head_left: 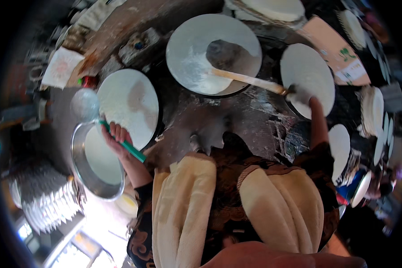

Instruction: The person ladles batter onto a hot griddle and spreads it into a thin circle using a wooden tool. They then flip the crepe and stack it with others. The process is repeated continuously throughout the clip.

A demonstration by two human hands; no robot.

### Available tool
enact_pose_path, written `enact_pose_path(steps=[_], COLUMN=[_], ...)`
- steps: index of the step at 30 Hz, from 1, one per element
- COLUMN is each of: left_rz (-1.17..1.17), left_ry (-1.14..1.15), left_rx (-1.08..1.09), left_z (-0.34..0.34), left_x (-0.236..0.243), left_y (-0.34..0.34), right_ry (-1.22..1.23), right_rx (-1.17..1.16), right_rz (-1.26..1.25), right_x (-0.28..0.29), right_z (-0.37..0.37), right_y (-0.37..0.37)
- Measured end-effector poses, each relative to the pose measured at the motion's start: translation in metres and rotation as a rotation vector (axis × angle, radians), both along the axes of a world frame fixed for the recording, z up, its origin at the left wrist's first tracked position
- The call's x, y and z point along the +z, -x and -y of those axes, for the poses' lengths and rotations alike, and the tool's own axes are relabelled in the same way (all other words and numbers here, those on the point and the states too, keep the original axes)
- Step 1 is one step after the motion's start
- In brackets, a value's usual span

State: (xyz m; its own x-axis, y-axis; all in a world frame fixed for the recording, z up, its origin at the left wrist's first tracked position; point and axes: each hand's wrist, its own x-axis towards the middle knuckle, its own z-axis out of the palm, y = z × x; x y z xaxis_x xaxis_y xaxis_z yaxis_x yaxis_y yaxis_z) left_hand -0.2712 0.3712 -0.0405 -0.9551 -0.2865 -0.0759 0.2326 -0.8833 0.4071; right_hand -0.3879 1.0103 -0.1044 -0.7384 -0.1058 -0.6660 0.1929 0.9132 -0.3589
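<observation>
My left hand [116,139] grips the green handle of a ladle [85,105], whose round bowl hovers above the rim of a metal basin of white batter [98,163]. Just right of the ladle lies a round griddle covered with a thin white crepe [128,107]. My right hand [300,95] holds a wooden spreader stick [248,79] that reaches left over the middle griddle [213,53], where batter is partly spread and a dark bare patch shows. The right hand rests over a third round white crepe [307,78].
Dark, batter-splashed counter [254,116] surrounds the griddles. Stacks of finished white crepes [375,116] fan out at the right and at the top [277,9]. A stack of white plates [49,205] sits lower left. A cream-and-brown apron [236,201] fills the foreground.
</observation>
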Motion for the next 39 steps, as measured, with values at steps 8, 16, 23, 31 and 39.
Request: enact_pose_path(steps=[8,16,23,31,39], left_rz=[0.088,0.031,0.042,0.173,0.251], left_ry=[-0.081,-0.007,0.113,0.071,0.111], left_rx=[-0.108,-0.224,-0.24,-0.345,-0.355], left_z=[0.022,0.026,0.019,-0.021,-0.024], left_x=[0.005,0.035,0.041,0.046,0.034], left_y=[-0.015,-0.04,-0.054,-0.024,-0.015], right_ry=[0.966,-0.015,-0.011,-0.002,-0.052], right_rx=[-0.535,-0.393,-0.45,-0.35,-0.418], right_rz=[0.213,-0.357,-0.487,-0.391,-0.57], right_x=[-0.019,-0.046,-0.018,-0.029,-0.01], right_z=[0.292,0.311,0.263,0.309,0.205], right_y=[-0.124,-0.115,-0.097,-0.116,-0.081])
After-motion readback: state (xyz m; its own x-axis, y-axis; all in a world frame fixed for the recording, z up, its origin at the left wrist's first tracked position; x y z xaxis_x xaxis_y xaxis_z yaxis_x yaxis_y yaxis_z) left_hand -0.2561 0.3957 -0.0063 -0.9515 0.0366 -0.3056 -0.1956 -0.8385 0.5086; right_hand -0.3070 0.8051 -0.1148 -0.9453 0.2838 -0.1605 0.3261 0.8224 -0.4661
